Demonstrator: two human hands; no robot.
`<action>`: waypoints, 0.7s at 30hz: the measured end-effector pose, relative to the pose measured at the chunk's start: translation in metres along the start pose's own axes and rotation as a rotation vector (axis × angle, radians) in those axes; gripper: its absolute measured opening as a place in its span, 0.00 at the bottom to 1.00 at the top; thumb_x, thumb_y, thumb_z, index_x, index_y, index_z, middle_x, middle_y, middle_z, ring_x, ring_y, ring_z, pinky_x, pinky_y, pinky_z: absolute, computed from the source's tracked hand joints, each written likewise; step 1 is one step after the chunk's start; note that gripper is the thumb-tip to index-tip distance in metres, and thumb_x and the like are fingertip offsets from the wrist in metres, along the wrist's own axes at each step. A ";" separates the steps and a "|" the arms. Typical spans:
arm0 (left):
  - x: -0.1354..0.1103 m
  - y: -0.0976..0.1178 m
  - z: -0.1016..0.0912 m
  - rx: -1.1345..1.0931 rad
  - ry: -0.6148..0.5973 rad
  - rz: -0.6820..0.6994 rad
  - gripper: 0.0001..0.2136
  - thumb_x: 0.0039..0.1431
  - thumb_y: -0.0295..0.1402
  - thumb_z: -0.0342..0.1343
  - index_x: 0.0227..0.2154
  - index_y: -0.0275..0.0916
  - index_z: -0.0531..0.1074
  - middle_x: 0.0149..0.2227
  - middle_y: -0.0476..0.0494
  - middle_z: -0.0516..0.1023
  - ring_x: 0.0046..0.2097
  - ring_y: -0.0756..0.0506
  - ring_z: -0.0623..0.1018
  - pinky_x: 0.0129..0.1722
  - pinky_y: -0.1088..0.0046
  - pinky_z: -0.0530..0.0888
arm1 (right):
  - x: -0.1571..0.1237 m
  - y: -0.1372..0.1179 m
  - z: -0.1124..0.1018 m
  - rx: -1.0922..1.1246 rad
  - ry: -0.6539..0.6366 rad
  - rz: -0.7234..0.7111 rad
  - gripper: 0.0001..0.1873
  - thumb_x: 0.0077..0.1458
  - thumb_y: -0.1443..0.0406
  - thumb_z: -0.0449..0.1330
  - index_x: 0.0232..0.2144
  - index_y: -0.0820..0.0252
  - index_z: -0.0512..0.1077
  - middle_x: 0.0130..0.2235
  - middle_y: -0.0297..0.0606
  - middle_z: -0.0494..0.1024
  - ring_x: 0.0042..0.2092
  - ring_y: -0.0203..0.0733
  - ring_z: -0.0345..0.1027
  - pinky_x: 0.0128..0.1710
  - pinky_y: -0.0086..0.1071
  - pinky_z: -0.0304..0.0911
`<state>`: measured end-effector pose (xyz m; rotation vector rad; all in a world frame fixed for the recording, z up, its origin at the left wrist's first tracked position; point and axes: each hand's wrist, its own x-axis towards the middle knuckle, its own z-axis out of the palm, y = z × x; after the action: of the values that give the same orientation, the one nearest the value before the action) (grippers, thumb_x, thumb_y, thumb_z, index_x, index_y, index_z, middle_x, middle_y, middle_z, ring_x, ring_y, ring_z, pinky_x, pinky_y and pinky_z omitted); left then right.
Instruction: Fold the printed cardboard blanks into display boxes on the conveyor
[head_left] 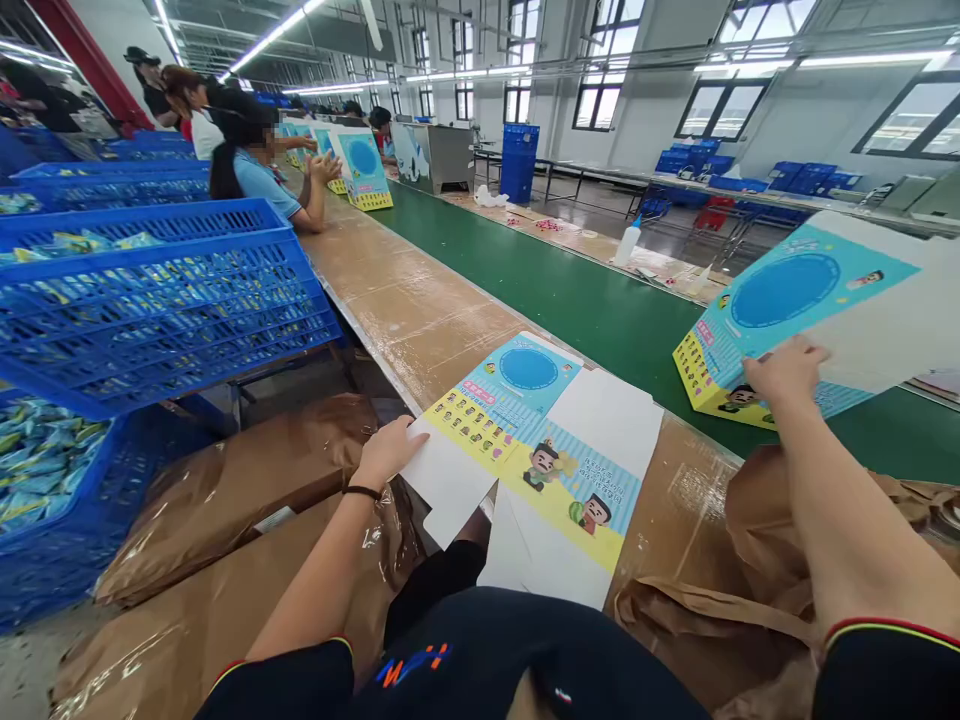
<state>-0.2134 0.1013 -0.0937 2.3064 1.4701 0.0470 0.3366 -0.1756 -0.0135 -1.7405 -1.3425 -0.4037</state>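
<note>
View from a head camera over a packing line. A long green conveyor belt (600, 300) runs away down the middle of the hall. Along its near side lies a worktable (420, 310) covered in taped brown paper, probably to protect the surface. To the left, 2 stacked blue crates (150, 300) hold small blue and yellow packets within arm's reach, and co-workers (247, 170) sit further along the line.

Brown wrapped bundles (225, 490) lie low, beside the person's knees. On the right, a built box (787, 320), blue and yellow with cartoon figures, stands tilted on the belt. The right hand (784, 375) closes over its lower edge, fingers wrapped onto the printed face, seemingly to steady it there.

Directly in front, a flat carton blank (540, 440) lies printed side up, half on the table and half overhanging the lap, close enough for either hand. The left hand (386, 450) rests palm down on its white flap with knuckles bent. Whether it pinches the flap or only presses it, I cannot tell.
</note>
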 end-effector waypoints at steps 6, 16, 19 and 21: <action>0.016 -0.003 -0.017 -0.502 -0.044 0.049 0.11 0.47 0.35 0.63 0.35 0.40 0.74 0.24 0.51 0.73 0.28 0.45 0.75 0.27 0.73 0.69 | -0.065 -0.117 0.035 -0.175 -0.564 -0.090 0.32 0.55 0.44 0.66 0.56 0.53 0.74 0.55 0.53 0.75 0.57 0.68 0.70 0.57 0.61 0.67; 0.059 0.008 -0.068 -1.293 -0.268 0.056 0.07 0.46 0.27 0.65 0.31 0.34 0.80 0.25 0.43 0.80 0.27 0.47 0.76 0.27 0.73 0.73 | -0.206 -0.185 0.067 -0.313 -0.838 -0.377 0.33 0.63 0.68 0.55 0.70 0.60 0.62 0.69 0.52 0.61 0.69 0.61 0.58 0.63 0.58 0.65; 0.070 0.022 -0.073 -1.431 -0.177 0.148 0.09 0.51 0.30 0.59 0.35 0.34 0.79 0.28 0.42 0.80 0.33 0.45 0.79 0.35 0.70 0.77 | -0.174 -0.185 0.059 -0.220 -0.628 -0.400 0.27 0.69 0.68 0.43 0.62 0.63 0.72 0.61 0.51 0.73 0.60 0.55 0.71 0.56 0.50 0.73; 0.073 0.032 -0.075 -1.517 -0.085 0.247 0.13 0.51 0.32 0.58 0.40 0.36 0.79 0.31 0.43 0.80 0.37 0.45 0.80 0.42 0.67 0.78 | -0.143 -0.198 0.048 -0.159 -0.440 -0.383 0.24 0.72 0.64 0.44 0.55 0.62 0.77 0.53 0.48 0.80 0.51 0.52 0.79 0.49 0.44 0.77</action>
<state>-0.1716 0.1774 -0.0275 1.1320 0.5870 0.8013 0.0952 -0.2189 -0.0536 -1.7627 -2.0235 -0.3552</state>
